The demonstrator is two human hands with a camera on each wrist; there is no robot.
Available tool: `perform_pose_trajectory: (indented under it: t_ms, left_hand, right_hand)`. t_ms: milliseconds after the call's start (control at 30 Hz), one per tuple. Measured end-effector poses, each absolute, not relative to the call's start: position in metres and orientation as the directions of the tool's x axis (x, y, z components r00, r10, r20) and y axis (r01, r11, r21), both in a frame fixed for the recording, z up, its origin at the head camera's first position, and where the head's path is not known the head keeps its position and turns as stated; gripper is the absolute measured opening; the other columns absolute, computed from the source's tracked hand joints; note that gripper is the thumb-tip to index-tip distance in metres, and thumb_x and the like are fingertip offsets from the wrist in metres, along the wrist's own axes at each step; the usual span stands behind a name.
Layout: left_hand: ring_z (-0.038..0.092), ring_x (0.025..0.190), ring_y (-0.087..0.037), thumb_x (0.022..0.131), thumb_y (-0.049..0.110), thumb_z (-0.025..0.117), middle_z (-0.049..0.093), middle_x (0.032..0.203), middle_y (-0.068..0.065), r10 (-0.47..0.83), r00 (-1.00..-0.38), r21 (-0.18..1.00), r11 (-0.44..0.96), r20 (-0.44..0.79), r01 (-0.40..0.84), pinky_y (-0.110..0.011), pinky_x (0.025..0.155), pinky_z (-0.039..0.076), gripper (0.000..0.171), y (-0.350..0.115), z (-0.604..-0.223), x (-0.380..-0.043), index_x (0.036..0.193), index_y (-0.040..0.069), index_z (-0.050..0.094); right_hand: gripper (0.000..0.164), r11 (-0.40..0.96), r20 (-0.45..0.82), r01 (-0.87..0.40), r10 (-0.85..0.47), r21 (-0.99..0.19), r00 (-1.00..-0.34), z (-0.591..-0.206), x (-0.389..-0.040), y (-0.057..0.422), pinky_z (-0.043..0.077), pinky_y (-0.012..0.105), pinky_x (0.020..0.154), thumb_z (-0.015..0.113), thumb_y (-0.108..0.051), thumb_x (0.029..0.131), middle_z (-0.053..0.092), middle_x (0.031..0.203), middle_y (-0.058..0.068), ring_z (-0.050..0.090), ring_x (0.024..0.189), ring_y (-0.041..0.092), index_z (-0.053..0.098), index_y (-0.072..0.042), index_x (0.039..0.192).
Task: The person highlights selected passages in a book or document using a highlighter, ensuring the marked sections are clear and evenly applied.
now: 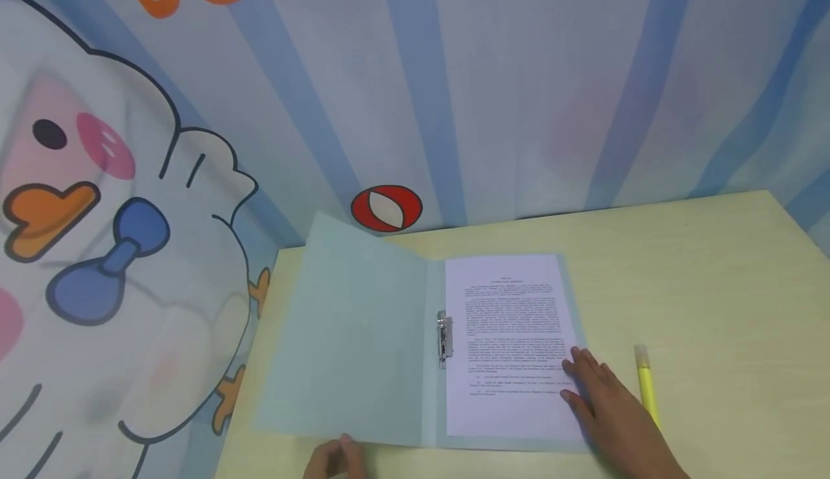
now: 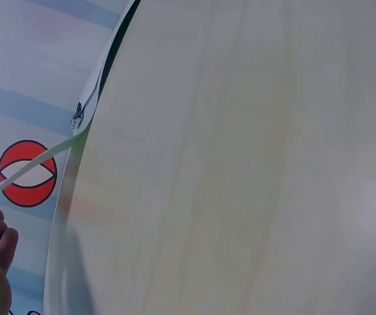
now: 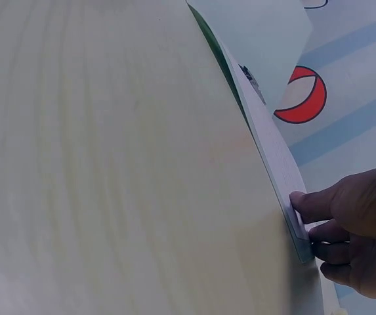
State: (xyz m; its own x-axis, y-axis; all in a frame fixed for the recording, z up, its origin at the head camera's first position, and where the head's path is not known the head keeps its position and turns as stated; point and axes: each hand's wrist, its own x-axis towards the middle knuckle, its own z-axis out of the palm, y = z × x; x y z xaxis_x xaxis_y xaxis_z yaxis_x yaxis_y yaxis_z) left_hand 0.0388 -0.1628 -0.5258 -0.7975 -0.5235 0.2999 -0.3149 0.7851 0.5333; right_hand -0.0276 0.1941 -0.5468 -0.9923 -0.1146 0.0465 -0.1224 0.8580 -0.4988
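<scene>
A pale green-blue folder [image 1: 363, 335] lies spread on the table, its left cover tilted up off the surface. On its right half is a printed sheet of paper [image 1: 512, 410], beside a metal clip [image 1: 444, 340] near the spine. My left hand [image 1: 335, 457] holds the lower edge of the raised cover, with curled fingers [image 2: 4, 246] just under it in the left wrist view. At the folder's right side, my right hand [image 1: 616, 410] rests with thumb and fingertips on the sheet's edge; its thumb [image 3: 312, 205] lies over the page in the right wrist view.
A yellow pen [image 1: 647, 389] with a clear cap lies on the pale wooden table [image 1: 720, 292], just right of my right hand. Behind the table and to its left stands a striped blue backdrop [image 1: 519, 104] with a cartoon duck [image 1: 181, 335] and a red ball print.
</scene>
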Motion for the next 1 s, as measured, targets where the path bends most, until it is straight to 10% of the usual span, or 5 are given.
perform_pose_trajectory:
  t_ms: [400, 633, 1000]
  left_hand:
    - [0.057, 0.059, -0.014, 0.086, 0.074, 0.029, 0.061, 0.068, 0.001, -0.757, -0.65, 0.621, 0.543, 0.07, -0.565, -0.033, 0.056, 0.048, 0.074, -0.164, -0.529, 0.02, 0.084, 0.011, 0.067]
    - [0.056, 0.056, -0.016, 0.091, 0.047, 0.051, 0.062, 0.066, 0.0, -0.747, -0.662, 0.598, 0.555, 0.052, -0.578, -0.035, 0.057, 0.047, 0.042, -0.174, -0.537, 0.013, 0.081, 0.01, 0.068]
    - [0.054, 0.054, -0.017, 0.091, 0.049, 0.043, 0.06, 0.061, 0.001, -0.695, -0.71, 0.414, 0.617, -0.112, -0.669, -0.041, 0.058, 0.044, 0.045, -0.185, -0.534, 0.01, 0.077, 0.012, 0.065]
  right_hand:
    - [0.052, 0.857, 0.042, -0.118, -0.113, -0.501, -0.993, -0.549, -0.026, 0.193, 0.033, 0.057, 0.099, 0.058, -0.033, 0.093, 0.038, 0.146, 0.018, 0.033, 0.13, 0.038, 0.048, -0.005, 0.136]
    - [0.049, 0.85, 0.114, -0.167, -0.126, -0.501, -0.985, -0.551, -0.026, 0.194, 0.035, 0.056, 0.097, 0.06, -0.03, 0.092, 0.041, 0.143, 0.019, 0.036, 0.128, 0.038, 0.051, -0.004, 0.132]
    - [0.053, 0.861, 0.088, -0.157, -0.131, -0.483, -0.987, -0.549, -0.027, 0.193, 0.034, 0.056, 0.098, 0.063, -0.029, 0.09, 0.041, 0.142, 0.021, 0.036, 0.128, 0.039, 0.05, -0.001, 0.132]
